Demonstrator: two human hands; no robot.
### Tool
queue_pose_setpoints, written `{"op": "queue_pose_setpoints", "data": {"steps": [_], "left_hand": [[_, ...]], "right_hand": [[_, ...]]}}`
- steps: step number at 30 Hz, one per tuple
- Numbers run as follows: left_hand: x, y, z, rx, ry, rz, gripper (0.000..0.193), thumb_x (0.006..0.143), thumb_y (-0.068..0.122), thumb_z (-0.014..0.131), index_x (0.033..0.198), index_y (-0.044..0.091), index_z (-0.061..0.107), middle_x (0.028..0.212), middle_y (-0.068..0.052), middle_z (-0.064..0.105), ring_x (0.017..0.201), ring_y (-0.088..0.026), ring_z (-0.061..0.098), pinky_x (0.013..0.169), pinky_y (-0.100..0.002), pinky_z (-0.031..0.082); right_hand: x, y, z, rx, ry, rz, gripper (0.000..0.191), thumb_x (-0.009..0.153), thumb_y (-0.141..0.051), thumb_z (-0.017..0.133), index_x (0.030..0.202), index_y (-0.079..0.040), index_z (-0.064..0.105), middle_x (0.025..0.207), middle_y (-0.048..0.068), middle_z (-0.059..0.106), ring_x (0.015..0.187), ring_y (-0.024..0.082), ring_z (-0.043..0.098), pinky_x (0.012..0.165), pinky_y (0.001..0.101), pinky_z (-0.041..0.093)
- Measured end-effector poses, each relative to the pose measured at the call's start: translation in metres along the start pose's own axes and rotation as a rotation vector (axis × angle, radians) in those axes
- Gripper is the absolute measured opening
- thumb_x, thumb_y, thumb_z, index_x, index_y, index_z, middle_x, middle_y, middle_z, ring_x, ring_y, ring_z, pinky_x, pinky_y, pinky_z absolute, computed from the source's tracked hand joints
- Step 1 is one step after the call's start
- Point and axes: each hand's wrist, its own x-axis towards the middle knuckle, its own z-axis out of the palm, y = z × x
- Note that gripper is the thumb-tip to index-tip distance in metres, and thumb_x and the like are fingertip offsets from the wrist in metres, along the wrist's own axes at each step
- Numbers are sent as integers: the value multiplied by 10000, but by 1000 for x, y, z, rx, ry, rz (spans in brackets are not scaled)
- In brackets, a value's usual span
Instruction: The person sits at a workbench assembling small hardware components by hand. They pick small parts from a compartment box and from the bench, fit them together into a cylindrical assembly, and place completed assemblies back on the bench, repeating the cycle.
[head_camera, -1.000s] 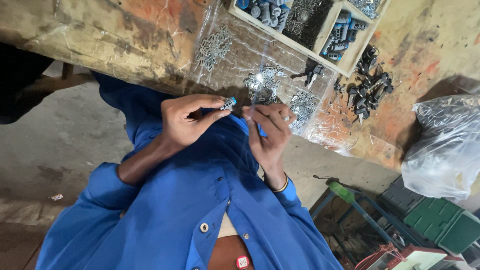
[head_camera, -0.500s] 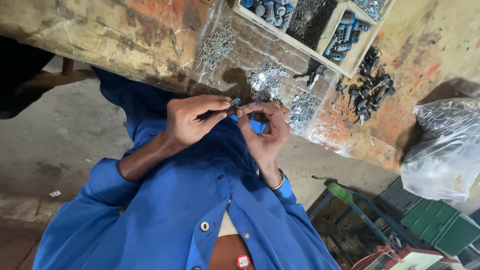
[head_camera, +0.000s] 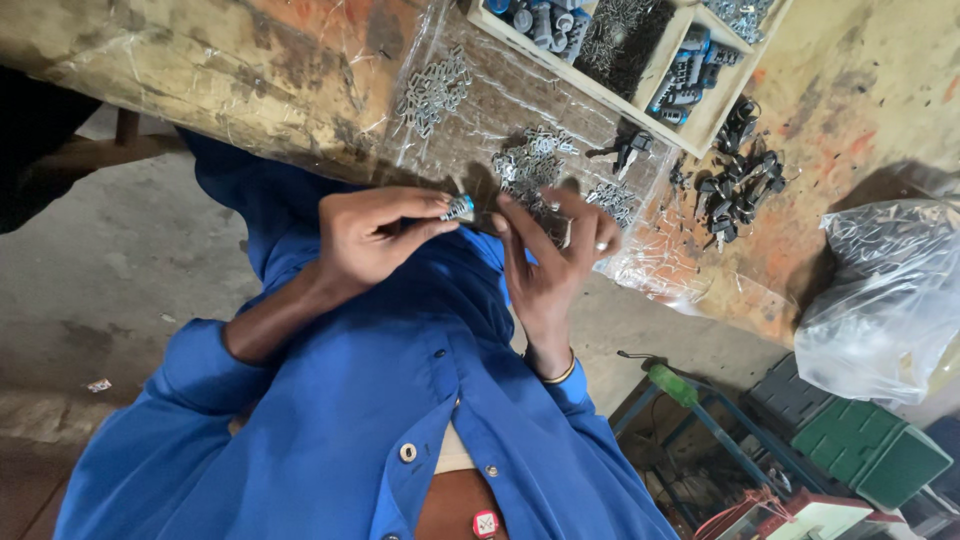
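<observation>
Workbench (head_camera: 250, 70): L hand (head_camera: 375, 240) pinching plug (head_camera: 460, 208).

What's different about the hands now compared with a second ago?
The right hand has opened, its fingers spread, and drawn a little away from the small blue-and-metal part. The left hand keeps pinching that part. The wooden tray and the heaps of metal pieces stayed put.

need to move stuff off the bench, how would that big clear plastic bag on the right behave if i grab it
The clear plastic bag looks floppy: its thin film is crinkled and slumped, so it would probably sag and change shape when lifted. It bulges with dark contents, so it may be heavier than it looks. The film seems likely to tear if dragged over the rough bench.
</observation>
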Motion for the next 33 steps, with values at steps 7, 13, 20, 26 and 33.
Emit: {"op": "queue_pose_setpoints", "data": {"steps": [7,13,20,26,33], "left_hand": [[-3,-4,-1,-29,40,-78,212,872,20,879,1049,7,763,1097,-128,782,870,-129,760,614,-222,537],[-3,-7,1,-86,44,-164,189,875,20,880,1026,21,767,1089,-114,788,781,-75,716,555,-195,482],[-2,-5,-2,-47,36,-116,197,881,22,883,1039,18,765,1083,-112,782,846,-91,740,592,-198,518],[-1,-3,0,-30,38,-133,189,871,28,887,1019,25,770,1075,-113,788,806,-85,733,571,-204,504],[3,-2,-2,3,25,-50,215,878,38,885,1048,20,754,1087,-123,776,947,-170,771,737,-275,588]], "right_hand": [[-5,1,-3,77,-106,3,391,869,-332,891,1193,-153,764,1458,108,502,1363,368,407,1139,519,284],[-7,8,-1,-14,-53,-110,245,839,-201,913,1048,-221,788,1377,17,590,1343,319,452,1174,522,282],[-3,7,-4,41,-54,-94,256,839,-186,915,1058,-207,783,1303,15,606,1270,306,467,1098,499,306],[4,2,-1,9,21,-18,207,870,-79,879,1031,-178,794,1081,-16,636,1077,230,498,962,421,321],[11,-9,8,436,0,53,140,904,-26,820,1030,-68,776,1012,35,734,941,190,628,904,316,432]]}}
